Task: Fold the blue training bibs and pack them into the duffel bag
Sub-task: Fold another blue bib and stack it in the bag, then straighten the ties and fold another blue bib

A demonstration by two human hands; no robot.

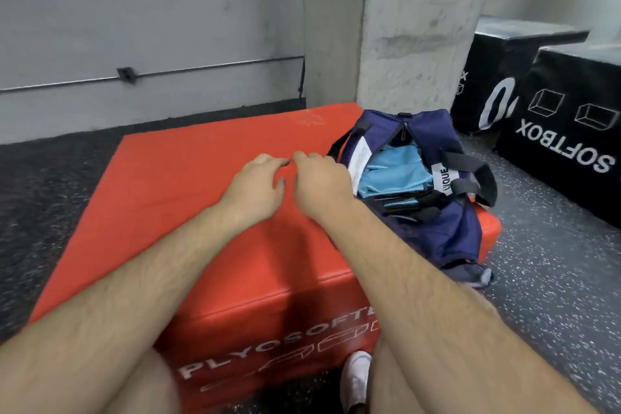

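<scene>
Reaching forward over the red box (188,198), both bare arms lie nearly parallel, and the two hands meet near the middle of its top. The left hand (257,183) has its back turned up, its fingers are loosely bent and the thumb points to the right; nothing is in it. The right hand (319,183) is just beside it, knuckles up, with the fingers curled down behind the back of the hand, so I cannot tell if it holds something. The fingertips of the two hands almost touch.

The dark blue duffel bag (447,228) lies on the right part of the box, just beside the right hand, with its zipper open. The light blue bibs (393,171) are folded inside the opening. A black strap (477,175) lies over the far side of the bag. Two black boxes (554,131) stand on the speckled floor (554,279) to the right, near a concrete pillar (420,27).
</scene>
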